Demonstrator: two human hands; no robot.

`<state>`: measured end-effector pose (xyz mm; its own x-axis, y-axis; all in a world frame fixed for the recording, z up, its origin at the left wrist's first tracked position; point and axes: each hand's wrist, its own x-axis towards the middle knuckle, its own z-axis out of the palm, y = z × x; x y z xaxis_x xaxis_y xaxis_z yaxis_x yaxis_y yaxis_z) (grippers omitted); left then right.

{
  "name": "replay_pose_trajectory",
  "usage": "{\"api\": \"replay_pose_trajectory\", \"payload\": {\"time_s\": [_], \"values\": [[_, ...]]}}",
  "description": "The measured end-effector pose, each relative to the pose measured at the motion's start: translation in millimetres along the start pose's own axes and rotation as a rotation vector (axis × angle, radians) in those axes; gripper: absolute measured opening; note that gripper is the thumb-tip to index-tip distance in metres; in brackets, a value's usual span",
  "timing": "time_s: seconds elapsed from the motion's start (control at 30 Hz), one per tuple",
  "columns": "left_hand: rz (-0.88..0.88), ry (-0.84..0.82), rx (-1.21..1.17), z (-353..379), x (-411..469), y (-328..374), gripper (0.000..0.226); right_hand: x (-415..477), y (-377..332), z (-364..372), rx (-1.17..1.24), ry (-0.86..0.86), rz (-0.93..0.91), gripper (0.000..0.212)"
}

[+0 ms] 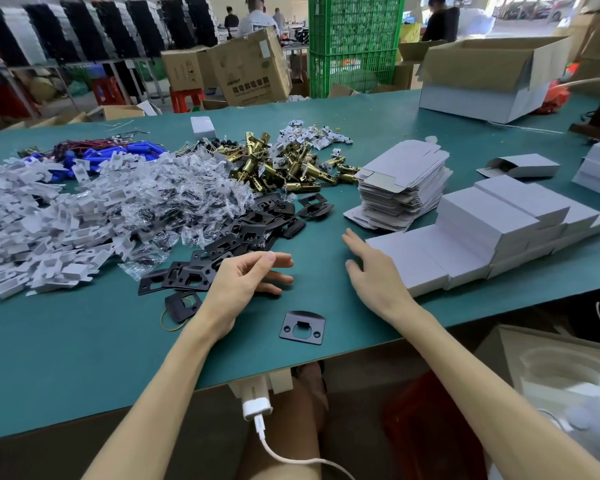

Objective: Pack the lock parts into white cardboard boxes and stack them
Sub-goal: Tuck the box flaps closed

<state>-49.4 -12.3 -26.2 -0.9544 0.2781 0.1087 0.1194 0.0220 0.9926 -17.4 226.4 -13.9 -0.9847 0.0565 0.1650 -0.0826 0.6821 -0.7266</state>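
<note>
My left hand (pixel 248 277) hovers over the green table (pixel 84 358) with loosely curled fingers and holds nothing, just right of a pile of black strike plates (pixel 236 237). My right hand (pixel 373 268) lies flat with straight fingers, touching the near end of the stacked packed white boxes (pixel 482 237). One black strike plate (pixel 302 328) lies alone near the table's front edge, between my arms. A stack of flat unfolded white boxes (pixel 400 183) stands behind my right hand. Brass latch bolts (pixel 284 164) are heaped beyond the black plates.
White plastic parts (pixel 32 230) and clear bags of screws (pixel 174 199) cover the left side, with blue parts (pixel 115 154) behind. An open small white box (pixel 523 166) and a big open carton (pixel 482 77) sit at the right. People stand in the background.
</note>
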Motion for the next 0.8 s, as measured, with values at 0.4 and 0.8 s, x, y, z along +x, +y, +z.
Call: {"api": "replay_pose_trajectory", "payload": {"time_s": [0.4, 0.8], "values": [[0.005, 0.006, 0.006, -0.6, -0.2, -1.4, 0.029, 3.9, 16.4, -14.2, -0.030, 0.028, 0.007, 0.053], [-0.005, 0.015, 0.024, 2.5, 1.8, 0.5, 0.028, 21.3, 6.6, -42.2, -0.116, 0.096, -0.163, 0.031]]}}
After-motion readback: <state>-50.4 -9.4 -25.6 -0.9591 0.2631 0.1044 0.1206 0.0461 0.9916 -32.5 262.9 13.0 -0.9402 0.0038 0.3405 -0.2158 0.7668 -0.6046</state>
